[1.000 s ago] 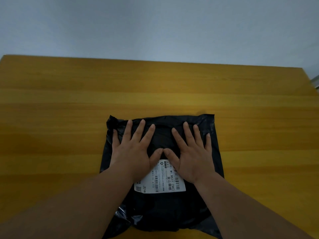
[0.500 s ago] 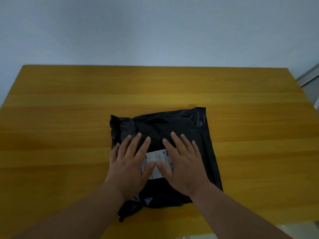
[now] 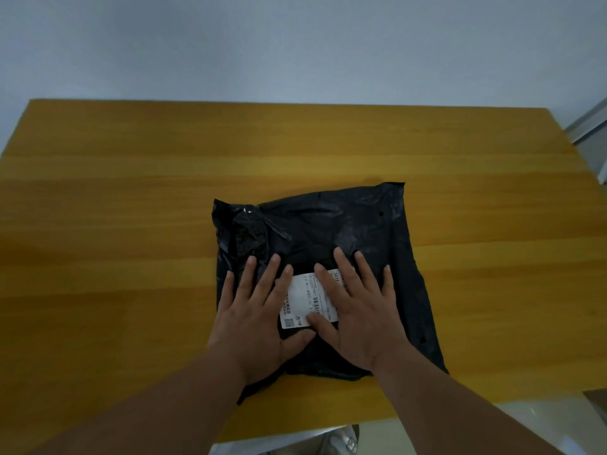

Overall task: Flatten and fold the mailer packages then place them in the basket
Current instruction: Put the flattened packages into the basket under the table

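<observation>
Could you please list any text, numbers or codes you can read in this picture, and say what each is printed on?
"501F": partly legible, cut off by the right hand, at the far edge of the white shipping label on the black mailer.
Barcode, QR code and small print on that label: too small and blurred to read.
Nothing else carries text.
</observation>
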The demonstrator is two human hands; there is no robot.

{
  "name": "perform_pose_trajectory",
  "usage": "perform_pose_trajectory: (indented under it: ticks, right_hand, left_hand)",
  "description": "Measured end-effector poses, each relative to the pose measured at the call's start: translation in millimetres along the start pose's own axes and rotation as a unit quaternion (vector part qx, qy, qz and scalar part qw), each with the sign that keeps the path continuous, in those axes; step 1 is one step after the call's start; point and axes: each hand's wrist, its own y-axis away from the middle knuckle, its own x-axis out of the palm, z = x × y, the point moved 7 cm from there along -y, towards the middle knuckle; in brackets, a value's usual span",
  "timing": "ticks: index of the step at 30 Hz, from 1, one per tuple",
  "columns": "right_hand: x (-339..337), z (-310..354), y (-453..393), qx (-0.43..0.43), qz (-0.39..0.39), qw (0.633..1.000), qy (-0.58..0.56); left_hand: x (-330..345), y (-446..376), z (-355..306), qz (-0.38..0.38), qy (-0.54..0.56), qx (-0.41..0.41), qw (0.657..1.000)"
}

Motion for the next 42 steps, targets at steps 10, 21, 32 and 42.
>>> perform_pose_trajectory:
  ticks: [10, 21, 32, 42]
  right_hand:
    - [-18.3, 1.1, -10.2, 0.021, -0.036, 0.999, -0.036]
    - [-12.6, -27.5, -73.1, 0.050, 0.024, 0.997, -0.046]
    - [-29.5, -21.3, -54.2, 0.059, -0.059, 0.993, -0.081]
    - [-3.3, -4.0, 16.6, -0.072, 0.014, 0.996, -0.048]
  left_hand:
    - [-24.9, -5.4, 1.1, -0.036, 0.024, -0.046, 0.998]
    - [-19.7, -61.4, 32.2, -0.005, 0.024, -0.129, 0.991]
    - [-31.8, -40.5, 28.3, -0.069, 0.039, -0.139, 0.987]
    - [5.6, 24.1, -10.7, -0.017, -0.003, -0.032, 0.999]
